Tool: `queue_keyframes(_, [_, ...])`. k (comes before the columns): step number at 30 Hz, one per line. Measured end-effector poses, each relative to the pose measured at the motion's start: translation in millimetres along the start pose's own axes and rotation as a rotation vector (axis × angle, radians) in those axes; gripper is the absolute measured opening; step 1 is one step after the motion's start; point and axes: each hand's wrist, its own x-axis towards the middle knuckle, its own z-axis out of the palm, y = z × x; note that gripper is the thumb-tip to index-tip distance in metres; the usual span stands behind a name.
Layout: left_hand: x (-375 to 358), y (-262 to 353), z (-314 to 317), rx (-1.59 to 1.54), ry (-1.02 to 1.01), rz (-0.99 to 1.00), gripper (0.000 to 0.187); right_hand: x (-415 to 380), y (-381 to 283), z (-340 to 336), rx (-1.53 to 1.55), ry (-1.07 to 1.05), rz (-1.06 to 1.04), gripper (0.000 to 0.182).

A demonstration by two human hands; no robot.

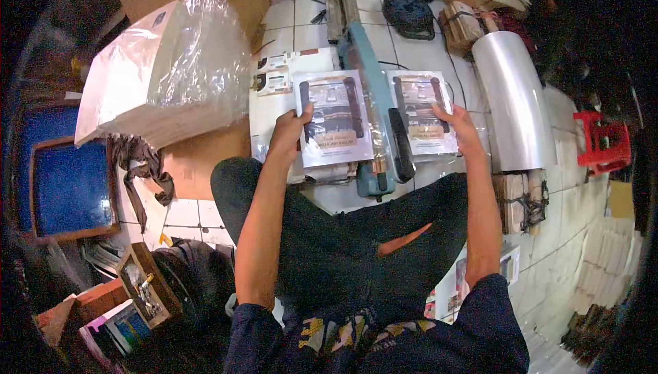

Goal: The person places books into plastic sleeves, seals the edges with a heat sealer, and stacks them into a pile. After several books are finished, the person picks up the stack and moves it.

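Observation:
My left hand (pixel 290 131) grips the left edge of a booklet (pixel 334 115) with a dark picture on its cover, thumb on top. My right hand (pixel 460 130) is closed on the right edge of a second booklet (pixel 414 133) with a similar cover, apparently in shiny clear plastic. Between the two booklets runs a long blue-green bar sealer (pixel 377 86) with a black handle (pixel 399 144) at its near end. Under the left booklet lie white printed sheets (pixel 274 108). The fingers beneath both booklets are hidden.
A large plastic-wrapped stack (pixel 130 66) stands on the left. A roll of clear film (pixel 508 100) lies on the right, with a red stool (pixel 603 142) beyond it. Tied bundles (pixel 460 26) and a dark round object (pixel 406 12) sit farther ahead. Cables cross the tiles.

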Motion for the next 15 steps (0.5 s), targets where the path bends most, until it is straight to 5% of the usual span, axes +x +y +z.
queue_keyframes(4, [2.5,-4.5,-1.1,-0.020,0.002,0.023,0.050,-12.4,-15.4,13.9,0.040,-0.041,0.023,0.049])
queue_keyframes(6, [-8.5,8.7,5.3,0.113,0.074,-0.007,0.042,-18.7,-27.1,26.9,-0.710,0.363,-0.089,0.053])
queue_keyframes(7, [-5.5,5.4,4.8,0.105,0.075,-0.007,0.042,-36.3,-39.4,47.6,-0.838,0.485,-0.333,0.057])
queue_keyframes(9, [2.6,-3.2,0.3,0.116,0.058,0.023,0.046,-83.2,-82.4,100.3,-0.492,0.389,-0.391,0.059])
queue_keyframes(15, [-3.3,9.9,4.3,0.230,0.085,-0.038,0.054,-147.5,-75.1,181.9,-0.961,0.318,-0.496,0.071])
